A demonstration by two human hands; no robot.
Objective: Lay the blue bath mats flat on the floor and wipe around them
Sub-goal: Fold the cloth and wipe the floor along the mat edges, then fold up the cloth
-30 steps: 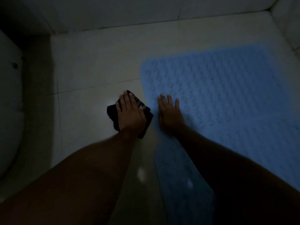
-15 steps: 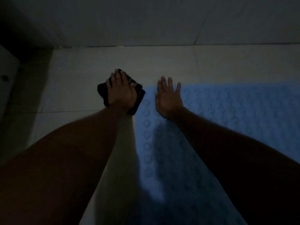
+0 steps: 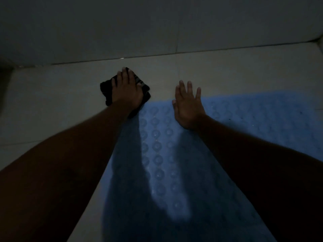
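Observation:
A blue bath mat [image 3: 244, 119] with round raised dots lies flat on the pale tiled floor, filling the lower right of the head view. My left hand [image 3: 126, 89] presses flat on a dark folded cloth [image 3: 106, 88] on the floor, just past the mat's far left corner. My right hand [image 3: 187, 105] lies flat on the mat's far edge, fingers spread and straight, fingertips reaching over the edge onto the tile. Both forearms cast dark shadows over the mat's near part.
A tiled wall [image 3: 157, 28] rises close behind the hands, meeting the floor [image 3: 61, 102] along a grout line. Another wall corner shows at the far right edge [image 3: 319, 44]. The room is dim.
Both hands have moved forward toward the wall. The cloth slid with my left hand past the mat's far corner, and my right hand went from the mat's inside to its far edge.

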